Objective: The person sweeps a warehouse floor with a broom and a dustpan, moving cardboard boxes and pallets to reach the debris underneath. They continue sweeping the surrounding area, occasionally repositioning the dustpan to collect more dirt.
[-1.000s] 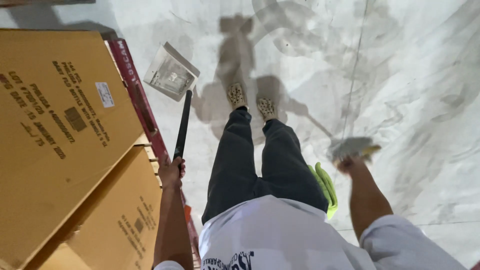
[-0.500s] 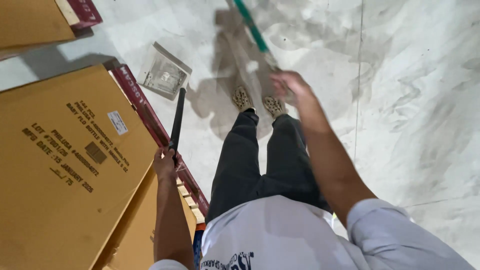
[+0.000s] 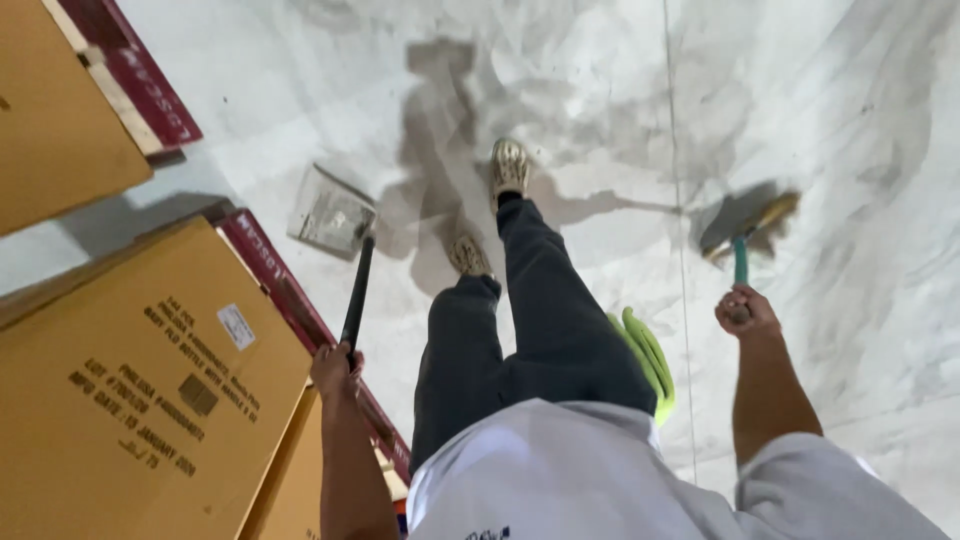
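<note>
1. Grey metal dustpan [image 3: 330, 212] with a long black handle rests on the pale concrete floor [image 3: 860, 130]; the left hand [image 3: 336, 366] grips that handle beside brown cardboard boxes [image 3: 140, 390].
2. Head view also shows the right hand [image 3: 745, 310] closed around a green-handled broom [image 3: 752, 228], its bristles on the floor.

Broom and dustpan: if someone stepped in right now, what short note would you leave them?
Left hand: closed on the black handle of the dustpan, which rests on the floor ahead of the feet.
Right hand: closed on the green handle of the broom, head down on the floor out to the right.
Done: both tools in hand; the pan's contents cannot be made out.
Left: grey dust streaks cover the floor; broom and dustpan are well apart.
</note>
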